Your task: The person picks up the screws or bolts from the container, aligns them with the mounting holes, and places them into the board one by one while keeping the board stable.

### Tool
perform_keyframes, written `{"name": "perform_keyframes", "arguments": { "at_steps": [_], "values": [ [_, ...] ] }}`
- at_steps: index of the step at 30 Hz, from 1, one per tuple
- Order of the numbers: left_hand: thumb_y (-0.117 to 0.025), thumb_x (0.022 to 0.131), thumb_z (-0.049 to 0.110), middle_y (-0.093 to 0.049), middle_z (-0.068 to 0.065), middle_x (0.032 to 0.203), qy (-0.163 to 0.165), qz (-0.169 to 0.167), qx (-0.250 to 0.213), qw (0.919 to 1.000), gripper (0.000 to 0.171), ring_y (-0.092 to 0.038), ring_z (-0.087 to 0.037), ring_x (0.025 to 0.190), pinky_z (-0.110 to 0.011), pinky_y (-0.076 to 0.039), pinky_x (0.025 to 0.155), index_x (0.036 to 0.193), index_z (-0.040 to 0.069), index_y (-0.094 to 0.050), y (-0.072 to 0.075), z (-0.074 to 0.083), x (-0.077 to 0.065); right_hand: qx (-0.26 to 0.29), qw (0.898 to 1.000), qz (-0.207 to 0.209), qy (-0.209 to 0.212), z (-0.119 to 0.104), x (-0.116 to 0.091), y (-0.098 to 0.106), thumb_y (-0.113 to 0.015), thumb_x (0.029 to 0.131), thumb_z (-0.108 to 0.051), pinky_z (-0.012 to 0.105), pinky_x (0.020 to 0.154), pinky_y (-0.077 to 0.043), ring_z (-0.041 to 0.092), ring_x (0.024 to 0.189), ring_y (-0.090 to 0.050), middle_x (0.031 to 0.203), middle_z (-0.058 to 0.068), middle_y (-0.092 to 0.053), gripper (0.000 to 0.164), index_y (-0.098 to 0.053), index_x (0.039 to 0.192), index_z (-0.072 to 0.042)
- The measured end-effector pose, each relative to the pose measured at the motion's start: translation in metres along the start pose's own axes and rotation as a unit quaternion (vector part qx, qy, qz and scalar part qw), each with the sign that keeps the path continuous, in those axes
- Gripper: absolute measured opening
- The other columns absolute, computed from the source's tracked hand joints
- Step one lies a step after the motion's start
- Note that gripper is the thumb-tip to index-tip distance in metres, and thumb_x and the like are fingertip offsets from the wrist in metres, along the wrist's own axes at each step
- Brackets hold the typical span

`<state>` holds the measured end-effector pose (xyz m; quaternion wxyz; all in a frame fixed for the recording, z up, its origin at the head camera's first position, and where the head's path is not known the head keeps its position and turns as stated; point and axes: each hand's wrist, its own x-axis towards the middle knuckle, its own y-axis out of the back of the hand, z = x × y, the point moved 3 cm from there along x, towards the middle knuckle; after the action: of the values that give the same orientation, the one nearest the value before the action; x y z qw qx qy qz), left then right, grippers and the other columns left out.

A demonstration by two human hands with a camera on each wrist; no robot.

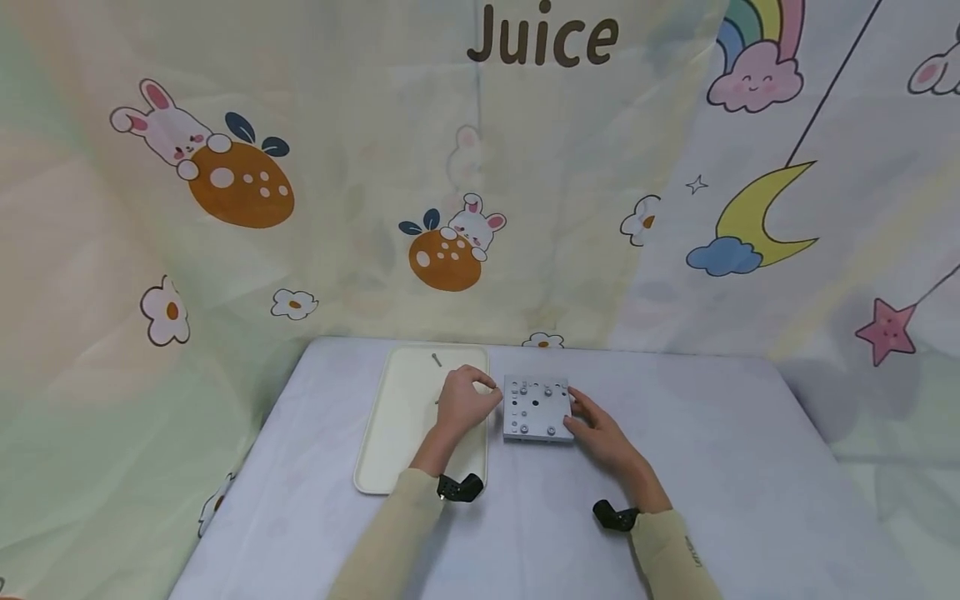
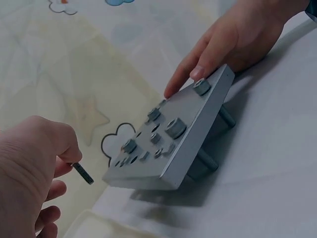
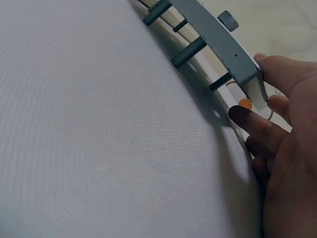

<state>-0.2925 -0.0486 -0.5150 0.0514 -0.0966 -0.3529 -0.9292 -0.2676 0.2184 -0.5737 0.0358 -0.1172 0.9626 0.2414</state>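
Observation:
My left hand (image 1: 467, 403) is over the right side of the tray and pinches a small dark threaded screw (image 2: 83, 173) between thumb and forefinger, its threaded end pointing down. Just right of it is a silver metal plate (image 1: 536, 412) with several holes and socket-head screws in its top. Threaded shanks (image 3: 189, 52) stick out beneath the plate, above the white cloth. My right hand (image 1: 606, 433) holds the plate's right edge, thumb and forefinger against it. In the head view the pinched screw is too small to make out.
A cream tray (image 1: 390, 442) lies left of the plate. One loose screw (image 1: 437, 360) is at its far end, and the left hand partly covers another small piece. White cloth (image 1: 712, 467) covers the table, and a printed curtain (image 1: 360, 167) hangs behind.

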Motion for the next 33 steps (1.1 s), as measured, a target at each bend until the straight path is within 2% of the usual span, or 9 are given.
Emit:
{"name": "perform_keyframes", "arguments": {
  "at_steps": [6, 10, 15, 19, 24, 29, 33],
  "values": [
    [-0.072, 0.076, 0.024, -0.066, 0.002, 0.101, -0.004, -0.024, -0.032, 0.9992, 0.006, -0.057, -0.023, 0.106, -0.040, -0.049, 0.082, 0.077, 0.020, -0.076, -0.013, 0.008, -0.003, -0.002, 1.000, 0.016, 0.000, 0.004, -0.001, -0.002, -0.060, 0.095, -0.042, 0.059, 0.111, -0.015, 0.035, 0.140, -0.028, 0.139, 0.014, -0.050, 0.067, -0.029, 0.153, -0.027],
    [-0.072, 0.077, 0.024, -0.065, 0.003, 0.101, 0.010, -0.028, -0.060, 0.9978, 0.005, -0.057, -0.023, 0.108, -0.043, -0.047, 0.088, 0.078, 0.019, -0.075, -0.017, 0.011, -0.001, -0.002, 1.000, 0.018, 0.000, 0.001, -0.001, -0.003, -0.060, 0.095, -0.041, 0.060, 0.110, -0.015, 0.035, 0.139, -0.029, 0.139, 0.014, -0.050, 0.066, -0.030, 0.153, -0.027],
    [-0.073, 0.076, 0.023, -0.063, 0.005, 0.098, 0.030, -0.028, -0.084, 0.9956, 0.003, -0.059, -0.022, 0.103, -0.043, -0.046, 0.088, 0.078, 0.020, -0.074, -0.021, 0.010, 0.002, 0.004, 1.000, 0.015, 0.007, -0.003, 0.001, -0.003, -0.060, 0.095, -0.040, 0.059, 0.111, -0.014, 0.035, 0.139, -0.029, 0.139, 0.014, -0.051, 0.066, -0.030, 0.153, -0.026],
    [-0.073, 0.077, 0.023, -0.063, 0.006, 0.096, 0.021, -0.042, -0.088, 0.9950, 0.004, -0.058, -0.019, 0.100, -0.041, -0.047, 0.088, 0.078, 0.020, -0.074, -0.027, 0.011, 0.004, 0.002, 1.000, 0.017, 0.007, -0.002, 0.001, -0.001, -0.061, 0.096, -0.037, 0.059, 0.111, -0.015, 0.036, 0.139, -0.030, 0.139, 0.015, -0.051, 0.066, -0.030, 0.153, -0.024],
    [-0.074, 0.076, 0.021, -0.063, 0.006, 0.093, 0.011, -0.040, -0.091, 0.9950, 0.004, -0.059, -0.017, 0.096, -0.039, -0.048, 0.085, 0.078, 0.018, -0.074, -0.032, 0.011, 0.005, 0.013, 1.000, 0.015, 0.012, -0.002, 0.002, 0.002, -0.061, 0.096, -0.037, 0.059, 0.111, -0.014, 0.035, 0.138, -0.031, 0.138, 0.015, -0.051, 0.066, -0.031, 0.153, -0.024],
    [-0.074, 0.077, 0.020, -0.062, 0.006, 0.095, 0.026, -0.057, -0.102, 0.9928, 0.003, -0.059, -0.018, 0.098, -0.039, -0.047, 0.085, 0.080, 0.018, -0.075, -0.036, 0.006, 0.003, 0.028, 0.999, 0.017, 0.013, -0.003, -0.001, 0.001, -0.064, 0.094, -0.034, 0.058, 0.111, -0.014, 0.036, 0.138, -0.031, 0.136, 0.016, -0.052, 0.066, -0.033, 0.152, -0.023],
    [-0.074, 0.079, 0.019, -0.063, 0.003, 0.098, 0.032, -0.070, -0.128, 0.9888, 0.004, -0.059, -0.022, 0.101, -0.041, -0.048, 0.086, 0.081, 0.016, -0.075, -0.037, 0.004, 0.003, 0.018, 1.000, 0.019, 0.015, -0.001, -0.001, 0.001, -0.063, 0.095, -0.035, 0.059, 0.111, -0.015, 0.036, 0.138, -0.031, 0.136, 0.016, -0.053, 0.066, -0.033, 0.152, -0.022]
  ]
}}
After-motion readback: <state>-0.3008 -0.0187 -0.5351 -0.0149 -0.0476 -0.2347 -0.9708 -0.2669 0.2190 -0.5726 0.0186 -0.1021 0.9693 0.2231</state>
